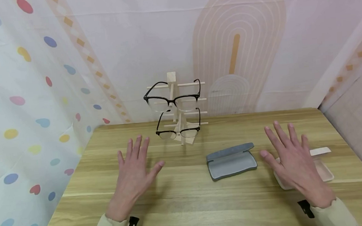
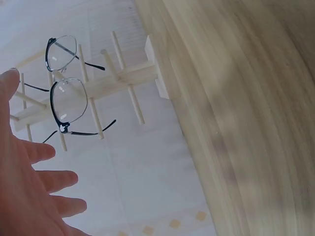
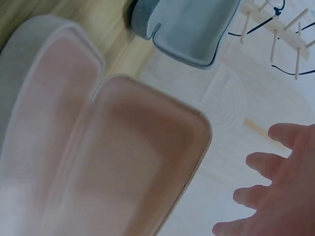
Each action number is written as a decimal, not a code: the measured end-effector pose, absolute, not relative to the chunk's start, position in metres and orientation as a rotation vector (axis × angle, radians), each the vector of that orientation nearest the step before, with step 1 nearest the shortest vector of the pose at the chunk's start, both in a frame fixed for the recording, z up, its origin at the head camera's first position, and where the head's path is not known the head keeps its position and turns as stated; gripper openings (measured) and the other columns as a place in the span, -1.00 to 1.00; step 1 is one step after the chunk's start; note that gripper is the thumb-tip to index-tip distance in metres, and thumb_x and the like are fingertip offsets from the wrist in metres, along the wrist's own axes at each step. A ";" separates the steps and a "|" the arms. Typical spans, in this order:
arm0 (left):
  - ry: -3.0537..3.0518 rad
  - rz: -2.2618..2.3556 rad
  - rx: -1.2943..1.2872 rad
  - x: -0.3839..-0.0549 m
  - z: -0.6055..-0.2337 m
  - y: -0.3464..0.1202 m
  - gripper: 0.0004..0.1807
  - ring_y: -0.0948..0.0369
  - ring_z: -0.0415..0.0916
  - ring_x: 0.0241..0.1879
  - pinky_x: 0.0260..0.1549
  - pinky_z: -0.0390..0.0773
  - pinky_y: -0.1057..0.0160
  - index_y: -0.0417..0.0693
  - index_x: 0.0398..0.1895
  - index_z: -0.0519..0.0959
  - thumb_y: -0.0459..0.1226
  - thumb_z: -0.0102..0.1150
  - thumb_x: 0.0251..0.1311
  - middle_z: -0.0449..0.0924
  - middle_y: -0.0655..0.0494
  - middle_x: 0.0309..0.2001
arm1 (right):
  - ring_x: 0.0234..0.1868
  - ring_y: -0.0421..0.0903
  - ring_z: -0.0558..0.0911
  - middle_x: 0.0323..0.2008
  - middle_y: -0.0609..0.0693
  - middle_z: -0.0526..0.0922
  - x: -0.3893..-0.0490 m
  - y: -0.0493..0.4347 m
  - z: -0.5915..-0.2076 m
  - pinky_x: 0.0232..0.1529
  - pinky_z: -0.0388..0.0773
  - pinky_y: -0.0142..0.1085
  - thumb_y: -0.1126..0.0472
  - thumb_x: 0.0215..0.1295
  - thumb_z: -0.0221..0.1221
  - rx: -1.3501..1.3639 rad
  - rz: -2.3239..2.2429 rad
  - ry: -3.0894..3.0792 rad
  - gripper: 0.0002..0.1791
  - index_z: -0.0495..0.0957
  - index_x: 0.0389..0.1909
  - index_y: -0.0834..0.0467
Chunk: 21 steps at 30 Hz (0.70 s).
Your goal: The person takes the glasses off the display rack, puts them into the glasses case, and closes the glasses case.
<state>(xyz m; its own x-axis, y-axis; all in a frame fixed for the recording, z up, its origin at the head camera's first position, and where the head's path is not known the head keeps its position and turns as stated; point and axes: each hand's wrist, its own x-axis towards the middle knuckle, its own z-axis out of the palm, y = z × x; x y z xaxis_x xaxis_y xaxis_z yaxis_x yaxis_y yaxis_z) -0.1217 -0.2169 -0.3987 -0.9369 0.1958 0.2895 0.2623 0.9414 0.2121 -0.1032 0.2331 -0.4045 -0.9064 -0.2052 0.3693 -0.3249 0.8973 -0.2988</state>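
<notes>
My left hand (image 1: 134, 175) hovers over the left part of the table, fingers spread and holding nothing. On the right, my right hand (image 1: 293, 164) is spread above an open white glasses case (image 1: 325, 171) with a pinkish lining, hiding much of it. Between the hands lies an open grey glasses case (image 1: 232, 164), its inside bare. Behind it a wooden display stand (image 1: 171, 78) carries black-framed glasses (image 1: 170, 101) on an upper peg level and half-rimmed glasses (image 1: 178, 132) lower down. The left wrist view shows the half-rimmed glasses (image 2: 69, 101) beyond the thumb.
The wood-grain table (image 1: 187, 207) ends at a patterned cloth backdrop (image 1: 125, 43) behind the stand. A dotted cloth (image 1: 38, 144) hangs along the left side. Wooden pegs stick out from both sides of the stand. Black clips (image 1: 132, 225) hang at the sleeves.
</notes>
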 end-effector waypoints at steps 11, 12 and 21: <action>-2.641 -0.482 -0.389 -0.121 -0.395 -0.221 -0.11 -0.29 0.18 0.46 0.39 0.08 -0.45 -0.25 0.55 0.21 0.20 0.08 0.42 0.26 -0.30 0.49 | 0.59 0.34 0.01 0.58 0.23 0.16 -0.102 0.219 -0.399 0.48 -0.11 0.40 -0.14 0.61 -0.06 0.427 0.631 -2.602 -0.30 0.20 0.60 0.14; -2.626 -0.495 -0.393 -0.121 -0.394 -0.221 -0.12 -0.29 0.21 0.44 0.38 0.11 -0.43 -0.25 0.55 0.22 0.20 0.07 0.43 0.28 -0.31 0.47 | 0.59 0.33 0.03 0.57 0.23 0.19 -0.102 0.218 -0.398 0.48 -0.10 0.39 -0.13 0.61 -0.05 0.429 0.646 -2.585 -0.31 0.22 0.59 0.15; -2.524 -0.601 -0.408 -0.120 -0.391 -0.221 -0.19 -0.29 0.36 0.34 0.30 0.33 -0.30 -0.26 0.52 0.26 0.15 0.04 0.48 0.39 -0.33 0.40 | 0.48 0.29 0.32 0.44 0.21 0.43 -0.106 0.204 -0.395 0.52 0.13 0.12 -0.13 0.61 -0.04 0.488 0.756 -2.323 -0.36 0.43 0.45 0.24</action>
<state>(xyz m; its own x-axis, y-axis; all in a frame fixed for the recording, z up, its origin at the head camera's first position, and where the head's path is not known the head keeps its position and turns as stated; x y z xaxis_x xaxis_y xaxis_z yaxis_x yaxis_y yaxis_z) -0.1205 -0.2208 -0.3906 -0.8252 0.1664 0.5398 0.3918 0.8570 0.3347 -0.1065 0.2036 -0.3951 -0.7271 -0.1442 0.6712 -0.5118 0.7655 -0.3899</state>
